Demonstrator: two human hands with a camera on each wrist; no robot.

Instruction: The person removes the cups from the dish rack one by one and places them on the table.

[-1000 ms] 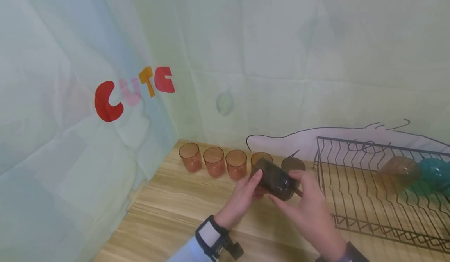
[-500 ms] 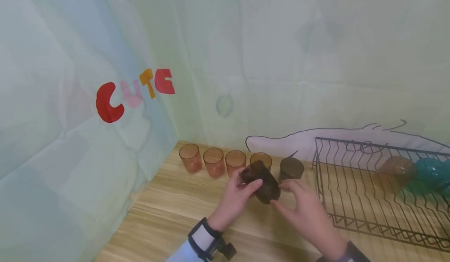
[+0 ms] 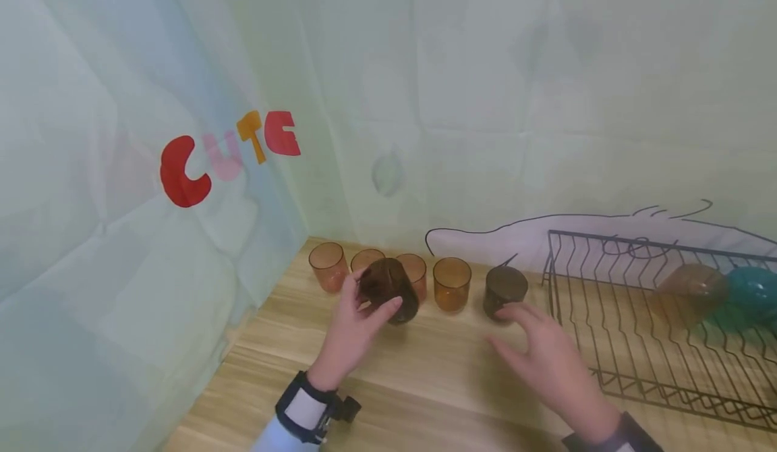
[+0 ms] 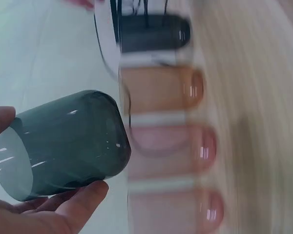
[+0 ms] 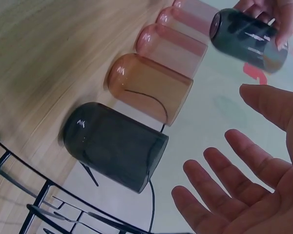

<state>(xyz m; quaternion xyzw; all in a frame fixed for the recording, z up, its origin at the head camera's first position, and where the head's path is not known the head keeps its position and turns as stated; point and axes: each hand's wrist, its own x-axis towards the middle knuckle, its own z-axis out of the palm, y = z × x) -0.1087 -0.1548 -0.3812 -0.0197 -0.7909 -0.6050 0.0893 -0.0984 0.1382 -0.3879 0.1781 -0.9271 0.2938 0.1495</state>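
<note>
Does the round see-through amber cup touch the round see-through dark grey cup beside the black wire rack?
Apart: the head view shows wood-grained tabletop between the amber cup and dark grey cup.

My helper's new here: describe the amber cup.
Left of the black wire rack on the wooden table stands a row of cups. The amber cup is second from the rack, its orange tint unlike the dark cup and pink cup beside it.

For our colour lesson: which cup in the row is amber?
The row's fourth cup from the left, beside the standing dark cup; the other three cups are pink.
</note>
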